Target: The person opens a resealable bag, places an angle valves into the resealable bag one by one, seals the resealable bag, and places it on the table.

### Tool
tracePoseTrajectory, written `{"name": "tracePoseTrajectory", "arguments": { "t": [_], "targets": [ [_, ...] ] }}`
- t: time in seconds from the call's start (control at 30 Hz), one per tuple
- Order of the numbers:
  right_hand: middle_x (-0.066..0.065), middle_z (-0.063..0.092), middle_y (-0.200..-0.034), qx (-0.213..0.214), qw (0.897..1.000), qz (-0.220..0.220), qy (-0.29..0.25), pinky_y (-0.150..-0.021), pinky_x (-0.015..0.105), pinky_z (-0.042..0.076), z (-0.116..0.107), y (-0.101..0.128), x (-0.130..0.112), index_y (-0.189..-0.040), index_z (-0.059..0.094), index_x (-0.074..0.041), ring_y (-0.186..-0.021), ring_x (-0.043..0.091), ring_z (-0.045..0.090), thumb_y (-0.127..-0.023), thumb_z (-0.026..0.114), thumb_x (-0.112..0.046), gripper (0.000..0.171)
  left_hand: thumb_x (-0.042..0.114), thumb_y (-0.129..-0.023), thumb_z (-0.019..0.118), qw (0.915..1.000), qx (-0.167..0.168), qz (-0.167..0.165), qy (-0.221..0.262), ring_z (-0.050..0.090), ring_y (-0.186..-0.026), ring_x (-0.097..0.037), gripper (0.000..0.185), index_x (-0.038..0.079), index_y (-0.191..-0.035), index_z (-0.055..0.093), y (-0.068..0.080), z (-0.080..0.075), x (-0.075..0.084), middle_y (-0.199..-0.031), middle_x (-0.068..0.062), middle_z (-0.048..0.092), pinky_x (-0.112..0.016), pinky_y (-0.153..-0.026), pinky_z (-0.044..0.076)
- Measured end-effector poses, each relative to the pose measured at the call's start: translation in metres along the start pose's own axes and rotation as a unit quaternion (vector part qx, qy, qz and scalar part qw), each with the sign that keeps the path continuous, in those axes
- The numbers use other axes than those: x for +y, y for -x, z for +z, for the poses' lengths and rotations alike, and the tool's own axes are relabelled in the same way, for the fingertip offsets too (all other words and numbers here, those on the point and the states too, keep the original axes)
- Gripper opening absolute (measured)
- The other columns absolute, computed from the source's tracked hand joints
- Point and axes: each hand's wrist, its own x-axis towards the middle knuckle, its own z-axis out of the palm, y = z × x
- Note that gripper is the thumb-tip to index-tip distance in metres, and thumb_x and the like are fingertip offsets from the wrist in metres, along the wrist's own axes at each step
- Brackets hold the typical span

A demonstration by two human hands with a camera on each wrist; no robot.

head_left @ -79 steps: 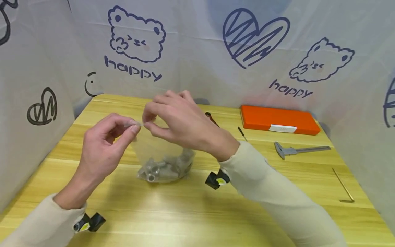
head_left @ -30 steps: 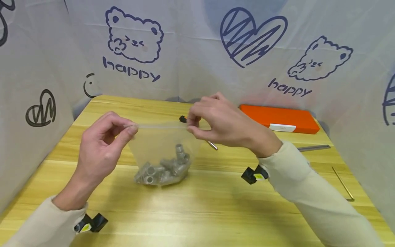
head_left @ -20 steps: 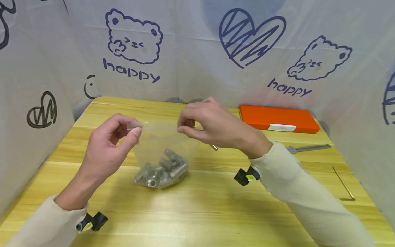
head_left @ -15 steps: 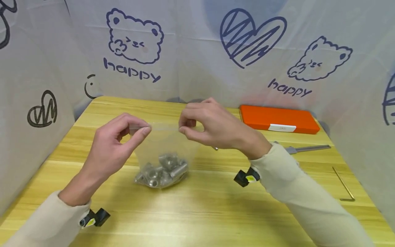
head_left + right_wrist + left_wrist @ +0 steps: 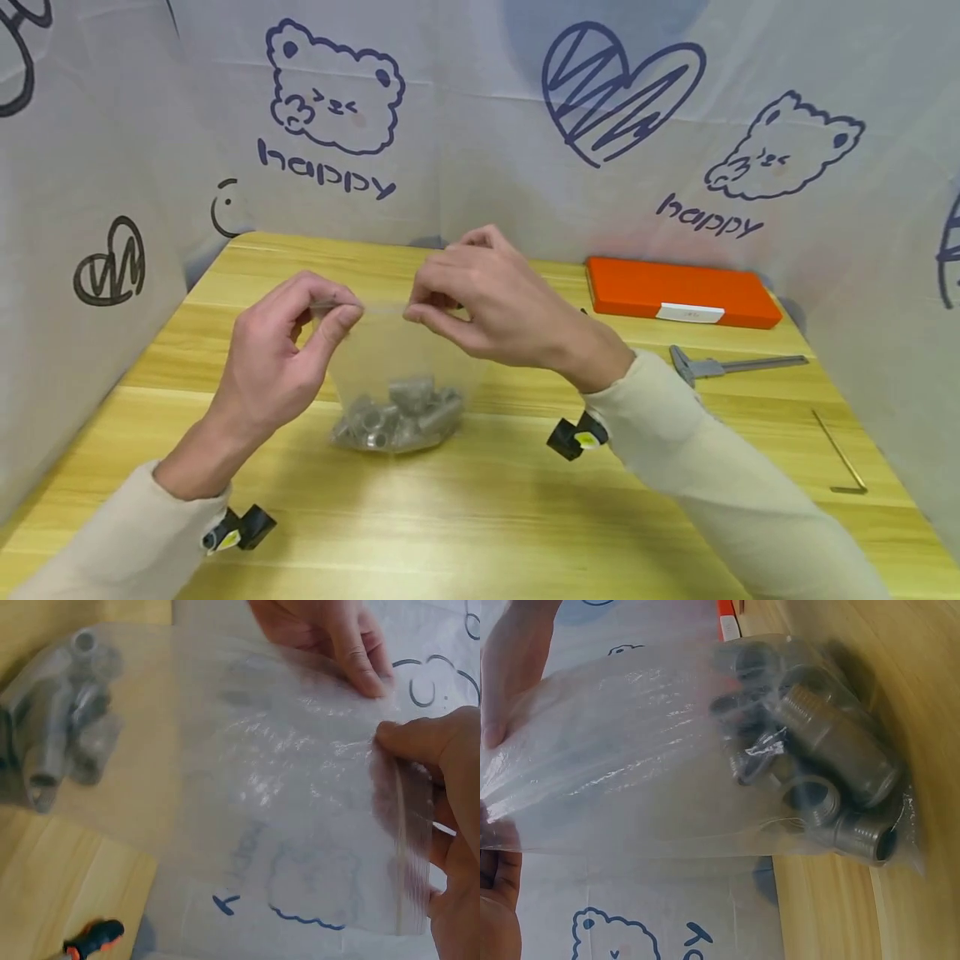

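A clear zip bag [image 5: 397, 354] hangs upright between my hands, its filled bottom at the wooden table. Several grey metal threaded pipe fittings [image 5: 836, 742] lie heaped in its lower part. My left hand [image 5: 277, 354] pinches the bag's top edge at the left between thumb and forefinger. Farther right along the same edge, my right hand [image 5: 495, 304] pinches the zip strip [image 5: 400, 847] with thumb and fingers, the two sets of fingertips a short gap apart. In the right wrist view the strip runs on below the right thumb, with fingers showing through the plastic.
An orange case [image 5: 682, 292] with a white label lies at the back right. In front of it are a caliper [image 5: 738, 366] and a hex key [image 5: 840, 454]. A screwdriver [image 5: 94, 939] with a black and orange handle lies behind the bag. Drawn-on white curtains [image 5: 480, 100] enclose the table.
My right hand first slid rightward along the bag's top edge away from the left hand, then came back leftward. The left hand shifted slightly right. The fittings in the bag settled lower.
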Motion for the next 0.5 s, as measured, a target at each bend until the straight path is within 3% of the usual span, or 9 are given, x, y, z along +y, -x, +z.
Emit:
{"name": "tracePoseTrajectory", "arguments": {
  "t": [0.3, 0.5],
  "targets": [
    [-0.005, 0.074, -0.092, 0.01, 1.0, -0.013, -0.002, -0.102, 0.048, 0.04, -0.011, 0.021, 0.011, -0.096, 0.071, -0.015, -0.088, 0.009, 0.07, -0.102, 0.078, -0.018, 0.01, -0.002, -0.1, 0.076, 0.9993, 0.016, -0.025, 0.021, 0.06, -0.081, -0.001, 0.005, -0.006, -0.101, 0.073, 0.001, 0.0, 0.006, -0.089, -0.007, 0.071, -0.011, -0.084, 0.049],
    [-0.005, 0.071, -0.088, 0.03, 0.999, -0.018, 0.013, -0.099, 0.047, 0.04, -0.017, 0.04, 0.024, -0.096, 0.071, -0.015, -0.084, 0.01, 0.065, -0.101, 0.079, -0.016, 0.01, -0.012, -0.095, 0.075, 0.9985, 0.025, -0.036, 0.032, 0.063, -0.082, -0.001, 0.009, -0.005, -0.1, 0.074, 0.001, 0.002, 0.005, -0.089, -0.008, 0.071, -0.011, -0.084, 0.052]
  ]
}}
